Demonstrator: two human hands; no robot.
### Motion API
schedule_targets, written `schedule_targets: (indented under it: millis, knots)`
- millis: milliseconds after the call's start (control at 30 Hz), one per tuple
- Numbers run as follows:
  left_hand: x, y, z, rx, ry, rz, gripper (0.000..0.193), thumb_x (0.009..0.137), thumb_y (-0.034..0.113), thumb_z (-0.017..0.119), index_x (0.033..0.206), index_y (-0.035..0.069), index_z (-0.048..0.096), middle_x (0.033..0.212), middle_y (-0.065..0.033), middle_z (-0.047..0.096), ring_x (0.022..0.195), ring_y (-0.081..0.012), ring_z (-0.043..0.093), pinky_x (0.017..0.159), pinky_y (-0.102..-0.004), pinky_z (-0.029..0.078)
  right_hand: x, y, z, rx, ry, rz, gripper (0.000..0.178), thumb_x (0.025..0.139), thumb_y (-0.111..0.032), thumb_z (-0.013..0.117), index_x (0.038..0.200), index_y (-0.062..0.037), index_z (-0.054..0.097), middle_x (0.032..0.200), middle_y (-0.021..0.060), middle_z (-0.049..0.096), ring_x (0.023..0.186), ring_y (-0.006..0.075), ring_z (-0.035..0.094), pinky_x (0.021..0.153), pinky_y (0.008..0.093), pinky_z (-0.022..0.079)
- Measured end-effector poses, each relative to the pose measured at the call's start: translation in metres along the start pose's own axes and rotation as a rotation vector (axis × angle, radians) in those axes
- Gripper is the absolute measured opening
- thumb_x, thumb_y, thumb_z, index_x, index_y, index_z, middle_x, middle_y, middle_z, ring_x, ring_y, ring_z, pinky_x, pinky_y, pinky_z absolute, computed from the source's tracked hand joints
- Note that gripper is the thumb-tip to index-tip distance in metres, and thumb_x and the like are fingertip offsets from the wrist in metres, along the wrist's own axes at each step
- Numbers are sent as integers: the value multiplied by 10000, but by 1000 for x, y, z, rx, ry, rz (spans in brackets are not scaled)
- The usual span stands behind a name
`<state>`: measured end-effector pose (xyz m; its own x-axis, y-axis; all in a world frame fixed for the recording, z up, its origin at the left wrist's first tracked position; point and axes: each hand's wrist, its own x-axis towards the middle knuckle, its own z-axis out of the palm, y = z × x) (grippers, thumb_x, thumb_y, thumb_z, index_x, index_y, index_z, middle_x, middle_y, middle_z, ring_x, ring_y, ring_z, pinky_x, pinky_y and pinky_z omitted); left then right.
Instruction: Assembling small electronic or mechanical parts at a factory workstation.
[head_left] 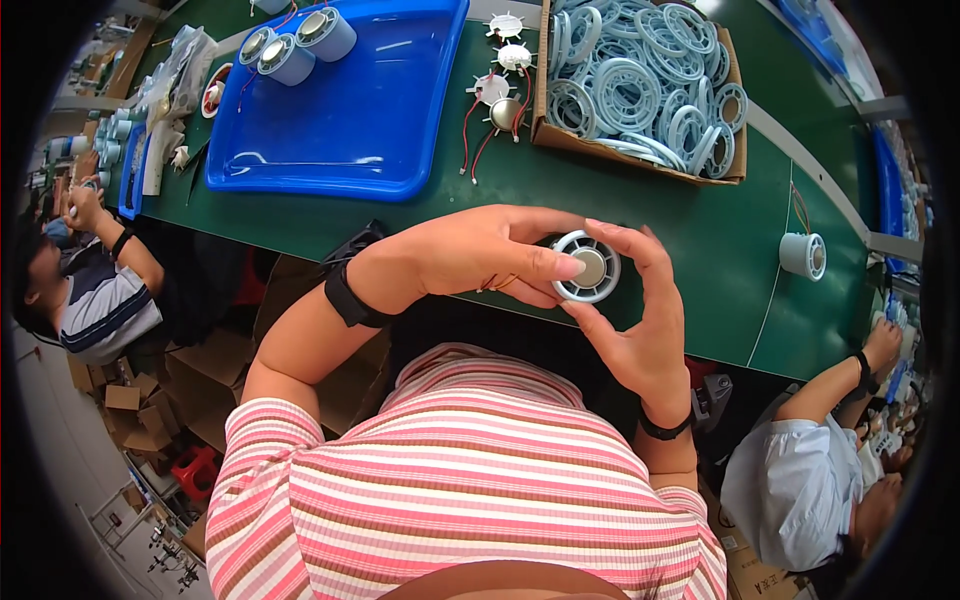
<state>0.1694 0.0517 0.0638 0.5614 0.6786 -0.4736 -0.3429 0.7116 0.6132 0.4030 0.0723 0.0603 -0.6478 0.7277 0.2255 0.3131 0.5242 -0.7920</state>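
Between my two hands, over the near edge of the green table, is a round pale-blue housing (606,286) with a slotted ring and a silver disc in its middle. My left hand (490,255) is closed round it from the left, its thumb pressing on the disc's edge. The fingers and thumb of my right hand (645,325) pinch the ring's rim from the right. Thin reddish wires (494,284) show beside my left fingers. The back of the housing is hidden by my left hand.
A blue tray (330,140) holds several similar housings. White spoked parts (492,90) with red wires lie beside a cardboard box (640,158) of pale-blue rings. Another housing (802,256) stands at the right. Co-workers sit left (110,290) and right (800,470).
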Motion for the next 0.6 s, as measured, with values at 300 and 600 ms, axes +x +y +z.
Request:
schedule_targets:
  millis: [300,600]
  knots:
    - [-14,2,5,136,97,70,477,978,151,684,1419,28,551,1295,-120,638,1166,-228,660,967,-353,581,4,-12,-2,-22,29,-52,668,741,-41,819,1342,-56,530,1341,102,615,1265,279,574,1192,493,296]
    - [-67,96,-114,2104,1424,850,320,880,88,689,1200,92,685,1302,-116,650,1215,-347,608,1033,-423,482,-28,6,-77,-592,425,199,630,823,-33,749,1406,-50,512,1352,124,596,1282,289,549,1123,382,386]
